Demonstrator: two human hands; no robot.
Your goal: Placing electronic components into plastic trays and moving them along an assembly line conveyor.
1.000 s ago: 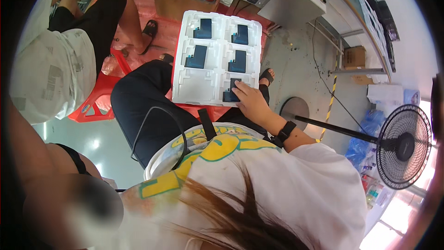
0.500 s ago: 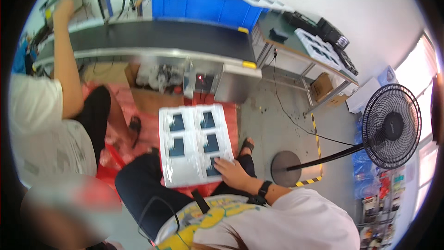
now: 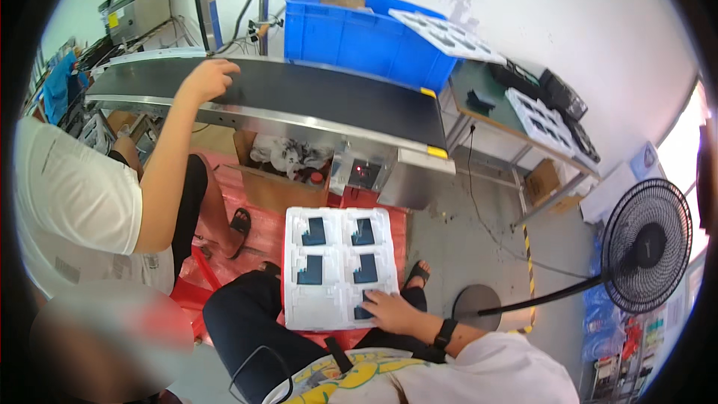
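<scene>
A white moulded tray [image 3: 314, 308] rests across my lap, with compartments in two columns. Dark flat square panels [image 3: 310, 269] lie in most of them, while the lower-left compartment holds no panel. My right hand [image 3: 390, 311] reaches in from the right, a black band on its wrist. Its stretched fingers rest over the panel [image 3: 361, 310] in the lower-right compartment and partly cover it. I do not see my left hand.
At left sits a co-worker, one hand [image 3: 209, 81] over the black conveyor belt [image 3: 299, 93]. Beyond it stands a blue crate [image 3: 359, 41] with a white tray on its rim. A green-topped table [image 3: 479, 82] and a black floor fan [image 3: 647, 245] are at right.
The view has shifted, so the scene sits lower and further right. The co-worker's raised arm has come down over the belt. My right hand stays at the same compartment.
</scene>
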